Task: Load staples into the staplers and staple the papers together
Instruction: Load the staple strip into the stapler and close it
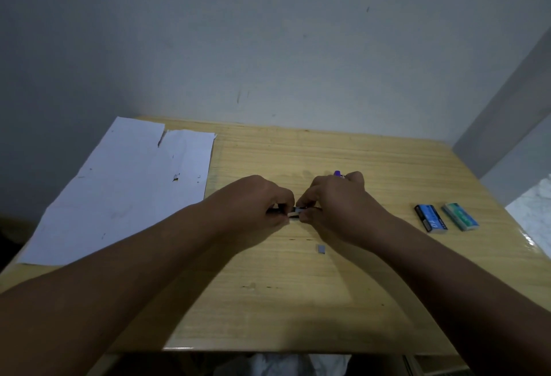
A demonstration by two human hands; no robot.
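The person's left hand [259, 201] and right hand [337, 199] meet over the middle of the light wooden table [298, 301], knuckles up, fingers curled in toward each other. Between them they pinch a small dark stapler [293, 214], of which only a short black stretch with a pale strip shows in the gap between the fingertips; the left hand's fingers close on its left end and the right hand's thumb and forefinger close on its right end. Whether its tray is open cannot be told. A purple tip of some object [337, 173] pokes up behind the right hand's knuckles; what it belongs to is hidden. Just in front of the right wrist a small grey strip of staples [321, 249] lies loose on the wood. Well to the right, near the table's edge, two small staple boxes lie side by side, a dark blue box [430, 217] and a teal green box [460, 216], close together with a narrow gap between them. On the far left of the table overlapping white sheets of paper [125, 193] lie flat, marked with a few small dark specks and a notch at the top edge. A pale grey wall [268, 47] rises behind the table.
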